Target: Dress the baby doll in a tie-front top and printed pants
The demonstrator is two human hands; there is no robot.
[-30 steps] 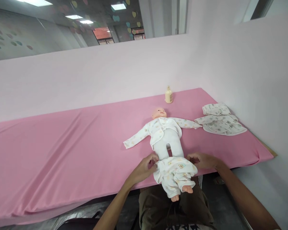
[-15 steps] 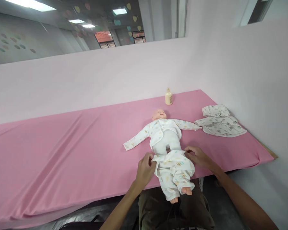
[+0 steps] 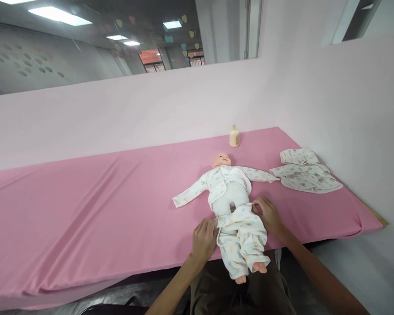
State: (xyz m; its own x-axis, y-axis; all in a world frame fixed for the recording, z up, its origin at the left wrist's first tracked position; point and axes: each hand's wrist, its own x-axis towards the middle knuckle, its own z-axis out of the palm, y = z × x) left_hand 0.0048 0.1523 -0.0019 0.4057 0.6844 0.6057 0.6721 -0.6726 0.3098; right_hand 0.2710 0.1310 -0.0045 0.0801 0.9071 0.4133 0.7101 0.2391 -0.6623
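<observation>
A baby doll [image 3: 222, 160] lies on its back with its head away from me and its feet past the front edge of the table. Its patterned white top [image 3: 217, 180] has the sleeves spread out to both sides, above a plain white lower body. Patterned white pants [image 3: 243, 234] cover the legs, their waistband bunched at the thighs. My left hand [image 3: 204, 239] is closed on the left side of that waistband. On the opposite side, my right hand [image 3: 267, 213] pinches the waistband's edge. The fingertips of both hands are partly hidden.
The table has a pink cover [image 3: 95, 210] with some creases. A cream pump bottle [image 3: 234, 136] stands near the back wall. Folded patterned baby clothes [image 3: 310, 173] lie at the right, touching the doll's sleeve. Walls border the back and right.
The view has shifted slightly. My right hand has drawn its side of the waistband a little up toward the doll's hip. My left hand stays at its side, turned somewhat more inward.
</observation>
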